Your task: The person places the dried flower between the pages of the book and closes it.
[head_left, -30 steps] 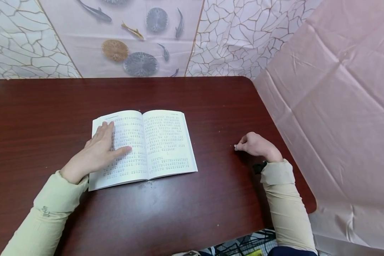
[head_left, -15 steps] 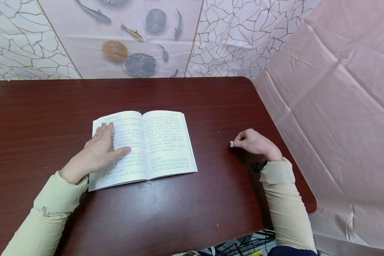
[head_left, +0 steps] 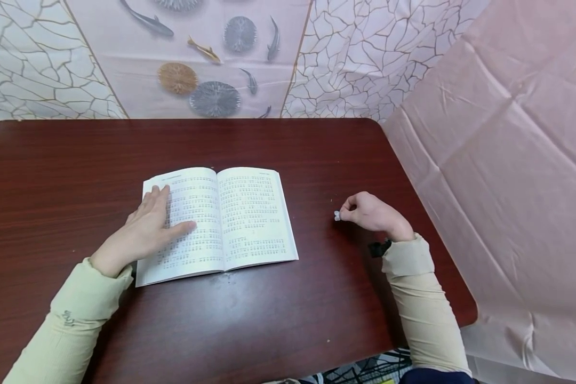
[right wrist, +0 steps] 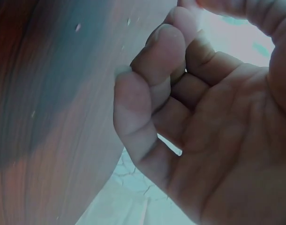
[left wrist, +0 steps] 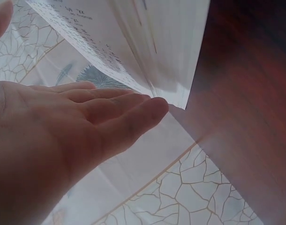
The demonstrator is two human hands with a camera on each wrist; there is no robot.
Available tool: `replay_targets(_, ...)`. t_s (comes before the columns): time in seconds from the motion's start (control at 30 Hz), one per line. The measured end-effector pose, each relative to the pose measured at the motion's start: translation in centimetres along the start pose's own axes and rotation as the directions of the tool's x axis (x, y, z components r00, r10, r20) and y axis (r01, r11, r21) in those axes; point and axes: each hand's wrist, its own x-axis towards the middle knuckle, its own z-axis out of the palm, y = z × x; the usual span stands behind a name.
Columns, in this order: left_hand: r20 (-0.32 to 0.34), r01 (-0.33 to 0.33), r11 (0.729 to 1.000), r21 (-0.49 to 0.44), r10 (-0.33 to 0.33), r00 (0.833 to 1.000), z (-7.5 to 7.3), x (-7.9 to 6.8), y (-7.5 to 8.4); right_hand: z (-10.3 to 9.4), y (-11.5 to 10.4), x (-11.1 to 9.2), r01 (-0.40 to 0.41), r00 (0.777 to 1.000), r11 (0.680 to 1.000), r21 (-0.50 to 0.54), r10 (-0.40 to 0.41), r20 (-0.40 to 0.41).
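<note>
An open book (head_left: pixel 254 224) with printed pages lies on the dark red-brown table (head_left: pixel 278 314). My left hand (head_left: pixel 144 229) rests flat on its left page, fingers straight and thumb spread toward the spine. In the left wrist view the straight fingers of the left hand (left wrist: pixel 96 117) reach the book's page edges (left wrist: pixel 180 61). Right of the book, my right hand (head_left: pixel 372 212) pinches a small whitish piece (head_left: pixel 337 215) between thumb and fingertips, low over the table. In the right wrist view the other fingers of the right hand (right wrist: pixel 204 112) are curled, and the piece is out of sight.
Tiny pale specks (right wrist: pixel 78 27) are scattered on the table. A patterned cloth (head_left: pixel 216 64) hangs behind the far edge, and a plain pinkish cloth (head_left: pixel 523 160) hangs along the right side. A dark wire rack (head_left: pixel 365 370) shows below the near edge.
My right hand has moved left toward the book with the small whitish piece, which shows more clearly now. My left hand has stayed on the page. The head view has shifted slightly.
</note>
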Motion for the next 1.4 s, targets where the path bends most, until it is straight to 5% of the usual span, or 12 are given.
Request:
replay_targets(0.87, -0.006, 0.014, 1.0, -0.008, -0.014, 1.0, 0.0, -0.4, -0.7, 2.3, -9.7, 4.1, 0.176, 0.983, 0.982, -0.072, -0.172, 0.069)
replay_targets(1.4, 0.009, 0.041, 0.999, -0.015, -0.041, 0.999, -0.3, -0.5, -1.2, 4.4, -11.9, 6.4, 0.208, 0.977, 0.974, -0.093, -0.202, 0.067)
